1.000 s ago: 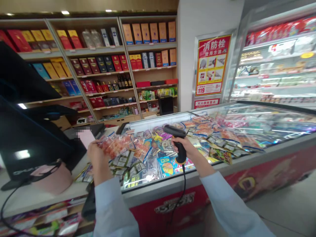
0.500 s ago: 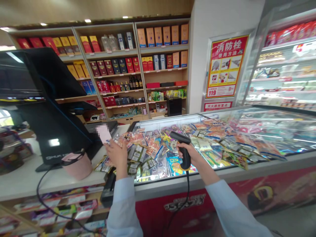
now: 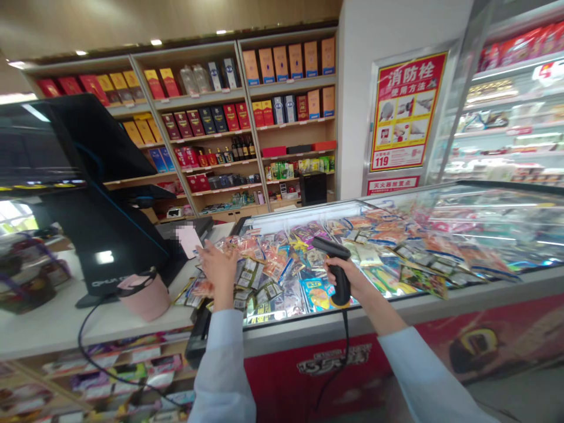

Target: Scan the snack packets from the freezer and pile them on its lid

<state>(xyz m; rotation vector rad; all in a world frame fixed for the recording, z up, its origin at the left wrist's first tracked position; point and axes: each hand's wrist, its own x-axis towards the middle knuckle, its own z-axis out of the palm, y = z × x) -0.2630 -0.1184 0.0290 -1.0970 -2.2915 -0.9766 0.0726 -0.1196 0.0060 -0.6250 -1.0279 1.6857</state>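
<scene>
From where I sit, the black scanner (image 3: 331, 248) is held above the packets (image 3: 268, 264), its head tipped to the left and away from the body. My right hand (image 3: 348, 281) is wrapped around its handle — a pistol grip, I'd judge, that leaves the front of the scanner uncovered. The cable (image 3: 346, 335) hangs down from the handle's base, clear of the fingers, over the front of the freezer case (image 3: 273, 336).

My left hand (image 3: 219, 269) is released, its fingers spread loosely over the packets at the case's left end; whether the fingertips touch any, I can't tell. The packets lie in a loose, overlapping spread, probably so that many sit within reach.

Just past those fingers stands a pale pink card or phone (image 3: 191, 242), partly blurred out. On the counter (image 3: 39, 332) farther left, the pink pot (image 3: 144, 298) sits just in front of the dark register (image 3: 118, 232) — perhaps to stay handy. Shelves of boxed goods (image 3: 211, 120) line the wall beyond.
</scene>
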